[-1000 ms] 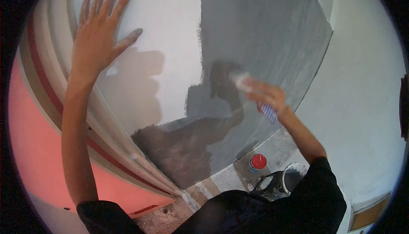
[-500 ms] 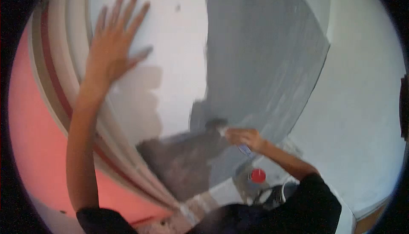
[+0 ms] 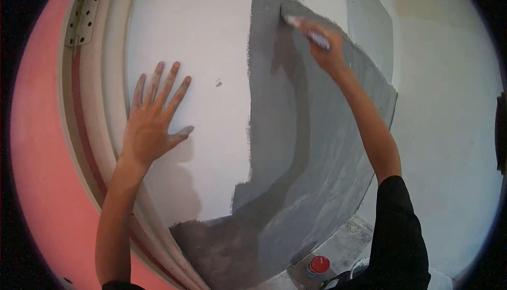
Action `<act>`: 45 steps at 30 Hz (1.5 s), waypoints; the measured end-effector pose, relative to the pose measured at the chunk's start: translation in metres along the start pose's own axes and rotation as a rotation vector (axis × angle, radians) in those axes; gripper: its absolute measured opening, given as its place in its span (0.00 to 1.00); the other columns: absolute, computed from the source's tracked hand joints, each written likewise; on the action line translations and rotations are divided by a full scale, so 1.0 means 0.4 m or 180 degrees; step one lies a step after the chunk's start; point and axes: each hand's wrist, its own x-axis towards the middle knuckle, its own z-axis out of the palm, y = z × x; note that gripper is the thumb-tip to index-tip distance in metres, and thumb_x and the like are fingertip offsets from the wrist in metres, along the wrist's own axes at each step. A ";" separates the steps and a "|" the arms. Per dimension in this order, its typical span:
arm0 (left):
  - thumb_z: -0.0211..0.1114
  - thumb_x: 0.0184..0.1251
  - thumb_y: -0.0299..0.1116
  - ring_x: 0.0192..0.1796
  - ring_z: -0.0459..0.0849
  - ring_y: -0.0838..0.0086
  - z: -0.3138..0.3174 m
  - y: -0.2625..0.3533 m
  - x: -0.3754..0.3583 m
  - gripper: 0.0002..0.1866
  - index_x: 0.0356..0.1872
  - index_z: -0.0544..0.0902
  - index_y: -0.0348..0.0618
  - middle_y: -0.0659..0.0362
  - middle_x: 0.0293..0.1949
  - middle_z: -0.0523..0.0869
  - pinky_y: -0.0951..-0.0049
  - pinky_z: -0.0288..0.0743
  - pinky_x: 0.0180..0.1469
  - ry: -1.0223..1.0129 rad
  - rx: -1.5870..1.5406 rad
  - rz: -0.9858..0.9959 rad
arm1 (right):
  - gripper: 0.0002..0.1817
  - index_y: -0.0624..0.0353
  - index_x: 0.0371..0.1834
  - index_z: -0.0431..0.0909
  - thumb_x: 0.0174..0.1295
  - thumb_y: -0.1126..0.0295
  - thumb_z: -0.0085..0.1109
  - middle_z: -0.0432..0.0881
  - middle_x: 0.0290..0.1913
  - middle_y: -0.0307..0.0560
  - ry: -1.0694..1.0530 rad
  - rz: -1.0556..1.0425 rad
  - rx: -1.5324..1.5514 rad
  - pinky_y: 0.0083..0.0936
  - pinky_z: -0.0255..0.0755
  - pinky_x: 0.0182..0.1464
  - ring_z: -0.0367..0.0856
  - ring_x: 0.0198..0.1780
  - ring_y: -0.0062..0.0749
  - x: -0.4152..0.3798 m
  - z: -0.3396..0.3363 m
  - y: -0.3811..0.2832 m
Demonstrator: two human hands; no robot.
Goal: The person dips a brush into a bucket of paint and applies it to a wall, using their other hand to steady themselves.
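Observation:
My left hand (image 3: 153,118) lies flat on the white part of the wall (image 3: 211,126), fingers spread, with grey smears on the fingertips. My right hand (image 3: 322,44) is closed around the handle of a paintbrush (image 3: 318,40). The brush's dark bristles touch the upper part of the grey painted area (image 3: 327,110), near its top edge. Streaks show in the grey paint, and my arm's shadow falls across it.
A door frame with a metal hinge (image 3: 83,18) and a pink surface (image 3: 42,131) stand at the left. Below right, a red-lidded jar (image 3: 319,264) sits beside a partly hidden pale container (image 3: 360,267). A pale wall (image 3: 443,147) is at the right.
My right hand has moved with the brush from the lower edge of the grey area up to near its top. The view has shifted upward; my left hand stays spread on the white wall.

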 end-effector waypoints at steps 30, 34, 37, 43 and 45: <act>0.73 0.55 0.58 0.84 0.43 0.57 0.010 -0.005 -0.002 0.55 0.81 0.53 0.57 0.56 0.83 0.47 0.46 0.37 0.83 0.0015 -0.0043 0.0084 | 0.23 0.58 0.48 0.84 0.51 0.93 0.57 0.88 0.53 0.48 -0.0289 -0.0309 0.0095 0.27 0.81 0.52 0.88 0.52 0.35 0.135 0.039 -0.029; 0.72 0.55 0.58 0.84 0.43 0.57 0.018 -0.005 -0.004 0.55 0.81 0.53 0.56 0.56 0.83 0.47 0.46 0.36 0.83 -0.0018 -0.0077 0.0067 | 0.26 0.56 0.47 0.84 0.44 0.92 0.57 0.88 0.55 0.46 -0.0765 -0.0408 0.0237 0.29 0.83 0.48 0.90 0.50 0.40 -0.016 0.023 -0.158; 0.73 0.55 0.58 0.84 0.43 0.57 0.019 -0.004 -0.004 0.55 0.81 0.53 0.55 0.56 0.83 0.47 0.46 0.35 0.83 -0.0047 -0.0047 0.0075 | 0.25 0.57 0.45 0.84 0.45 0.92 0.56 0.88 0.55 0.48 -0.0838 -0.0622 0.0617 0.29 0.83 0.51 0.89 0.52 0.40 0.001 -0.028 -0.190; 0.72 0.56 0.60 0.84 0.42 0.57 0.028 -0.003 -0.003 0.56 0.82 0.51 0.56 0.56 0.83 0.46 0.47 0.34 0.84 -0.0071 0.0105 0.0068 | 0.23 0.57 0.48 0.83 0.50 0.91 0.57 0.87 0.56 0.48 -0.0079 -0.0682 0.0101 0.31 0.82 0.58 0.87 0.57 0.39 0.178 -0.005 -0.093; 0.71 0.56 0.61 0.84 0.41 0.57 0.024 -0.002 -0.004 0.56 0.82 0.51 0.56 0.56 0.83 0.46 0.47 0.34 0.84 -0.0095 0.0105 0.0064 | 0.24 0.50 0.53 0.82 0.52 0.84 0.66 0.86 0.59 0.42 -0.0094 -0.0795 -0.0137 0.30 0.84 0.56 0.87 0.56 0.37 0.192 0.034 -0.053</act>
